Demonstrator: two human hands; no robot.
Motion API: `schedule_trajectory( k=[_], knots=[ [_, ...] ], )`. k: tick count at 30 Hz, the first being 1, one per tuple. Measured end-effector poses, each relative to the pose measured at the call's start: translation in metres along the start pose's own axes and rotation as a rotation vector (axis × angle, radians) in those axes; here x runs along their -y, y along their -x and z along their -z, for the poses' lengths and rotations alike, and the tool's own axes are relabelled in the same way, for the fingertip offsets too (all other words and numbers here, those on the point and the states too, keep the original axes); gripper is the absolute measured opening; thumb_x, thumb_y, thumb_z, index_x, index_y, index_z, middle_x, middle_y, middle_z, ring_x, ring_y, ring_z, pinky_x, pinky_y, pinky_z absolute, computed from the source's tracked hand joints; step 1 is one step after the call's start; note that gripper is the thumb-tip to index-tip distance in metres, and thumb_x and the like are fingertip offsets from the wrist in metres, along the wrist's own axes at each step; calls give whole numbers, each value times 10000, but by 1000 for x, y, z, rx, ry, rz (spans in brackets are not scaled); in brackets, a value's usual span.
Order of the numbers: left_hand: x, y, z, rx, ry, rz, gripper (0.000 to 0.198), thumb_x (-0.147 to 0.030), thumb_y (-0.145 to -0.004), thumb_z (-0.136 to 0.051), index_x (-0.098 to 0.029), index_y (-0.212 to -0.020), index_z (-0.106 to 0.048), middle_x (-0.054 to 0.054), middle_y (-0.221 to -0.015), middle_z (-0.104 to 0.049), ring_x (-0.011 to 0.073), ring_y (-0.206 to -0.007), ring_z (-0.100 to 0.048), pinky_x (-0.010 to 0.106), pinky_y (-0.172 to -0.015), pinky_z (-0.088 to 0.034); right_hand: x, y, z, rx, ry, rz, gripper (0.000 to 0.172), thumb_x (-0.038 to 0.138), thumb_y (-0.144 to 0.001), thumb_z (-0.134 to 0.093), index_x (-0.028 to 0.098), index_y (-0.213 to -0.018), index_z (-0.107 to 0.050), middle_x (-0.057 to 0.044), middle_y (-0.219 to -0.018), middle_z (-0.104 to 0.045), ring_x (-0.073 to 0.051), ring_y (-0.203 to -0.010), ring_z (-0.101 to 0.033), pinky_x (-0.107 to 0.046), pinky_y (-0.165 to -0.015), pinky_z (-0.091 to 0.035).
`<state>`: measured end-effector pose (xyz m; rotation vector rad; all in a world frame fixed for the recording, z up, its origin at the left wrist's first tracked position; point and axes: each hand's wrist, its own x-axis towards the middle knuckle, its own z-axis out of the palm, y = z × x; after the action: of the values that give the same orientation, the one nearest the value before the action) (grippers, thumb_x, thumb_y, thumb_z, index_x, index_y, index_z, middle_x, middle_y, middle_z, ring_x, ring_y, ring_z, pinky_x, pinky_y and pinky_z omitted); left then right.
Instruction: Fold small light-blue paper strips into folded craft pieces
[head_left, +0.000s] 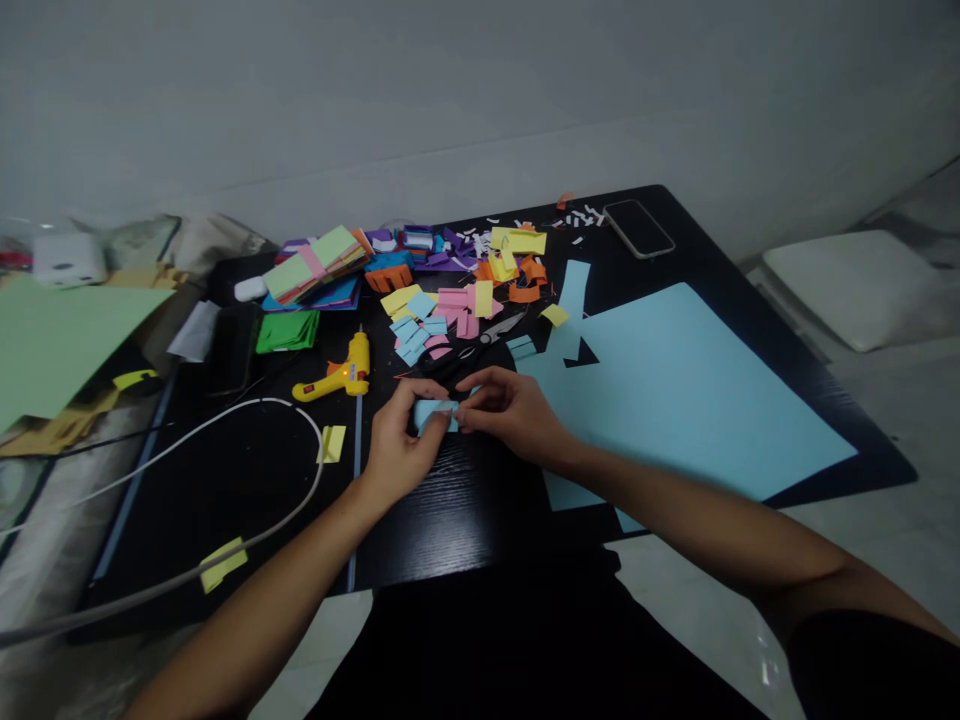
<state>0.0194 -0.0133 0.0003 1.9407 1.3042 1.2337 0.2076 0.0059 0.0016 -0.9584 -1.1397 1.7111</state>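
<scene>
Between my two hands, low over the black table's front half, is a small piece of light-blue paper [433, 412]. My left hand [405, 430] pinches it from the left, thumb on top. From the right, my right hand [514, 410] has its thumb and fingertips pressed together at the paper's right edge. Just beyond my fingers lie black-handled scissors [487, 338]. A heap of small folded blue paper pieces [412, 340] lies past my left hand, beside pink pieces [461, 305]. To the right, a large light-blue sheet [675, 385] passes under my right forearm.
A yellow glue gun [346, 372] lies left of my left hand. A white cable [262, 402] loops over the table [450, 520]. Further back are bundled coloured papers [319, 265], green pieces [287, 331], orange pieces [529, 280] and white scraps [585, 217]. A phone [639, 228] lies at the back right.
</scene>
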Motion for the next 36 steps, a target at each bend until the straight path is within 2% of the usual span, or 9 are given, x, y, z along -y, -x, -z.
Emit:
schedule_trajectory(
  k=[6, 12, 15, 18, 21, 24, 26, 31, 36],
  knots=[
    [4, 2, -2, -6, 24, 12, 166, -127, -900, -630, -203, -1046, -612, 18, -971, -693, 163, -883, -674, 283, -798, -537, -3, -1, 1, 14, 12, 31, 299, 256, -698, -897, 181, -928, -722, 12, -746, -757, -143, -696, -727, -321, -771, -621],
    [1, 1, 0, 5, -19, -25, 163, -128, -904, -633, -204, -1047, -613, 15, -957, -690, 163, -863, -668, 280, -777, -521, -4, -2, 2, 27, 46, 66, 254, 290, -720, -900, 189, -893, -744, 5, -753, -745, -148, -696, -710, -335, -760, -605],
    [0, 1, 4, 58, -8, -47, 176, -169, -917, -643, -203, -1087, -613, 27, -990, -684, 177, -893, -660, 300, -810, -515, -5, -3, 3, 0, 91, 110, 206, 286, -753, -871, 187, -880, -743, -2, -786, -745, -143, -723, -703, -321, -768, -583],
    [2, 2, 10, 144, 109, -42, 305, -255, -918, -669, -204, -1210, -598, 62, -1109, -671, 215, -1010, -649, 339, -884, -509, -3, -2, 4, -43, 182, 166, 159, 283, -787, -832, 188, -877, -741, -10, -825, -741, -145, -753, -694, -308, -756, -564],
    [3, 2, 14, 184, 230, 26, 339, -345, -952, -654, -209, -1258, -605, 56, -1081, -668, 205, -946, -639, 315, -806, -503, -2, -1, 4, -74, 260, 202, 137, 286, -804, -802, 193, -875, -732, -16, -839, -735, -151, -761, -681, -298, -726, -552],
    [1, -1, 13, 167, 239, 129, 244, -389, -1025, -566, -205, -1141, -676, 34, -959, -674, 172, -817, -620, 289, -712, -474, -1, 0, 3, -91, 302, 217, 117, 274, -811, -774, 193, -874, -719, -13, -832, -726, -147, -745, -670, -287, -703, -545],
    [-2, -3, 10, 140, 245, 207, 275, -406, -1051, -526, -196, -1042, -704, 26, -889, -675, 162, -769, -630, 287, -701, -481, 0, 1, 2, -96, 313, 227, 112, 273, -810, -763, 192, -865, -707, -7, -813, -717, -141, -723, -664, -281, -687, -540],
    [-8, -7, 4, 168, 422, 367, 251, -433, -973, -665, -183, -984, -683, -12, -773, -680, 140, -578, -673, 269, -583, -525, 0, 3, 2, -101, 377, 258, 109, 281, -822, -752, 191, -865, -708, -1, -802, -716, -143, -717, -670, -286, -696, -539],
    [-9, -8, 4, 183, 477, 411, 208, -374, -907, -749, -175, -931, -691, -20, -732, -685, 127, -550, -686, 241, -554, -548, -1, 4, 2, -110, 382, 282, 81, 258, -832, -746, 192, -869, -717, -2, -819, -725, -145, -745, -675, -292, -730, -540]
  ],
)
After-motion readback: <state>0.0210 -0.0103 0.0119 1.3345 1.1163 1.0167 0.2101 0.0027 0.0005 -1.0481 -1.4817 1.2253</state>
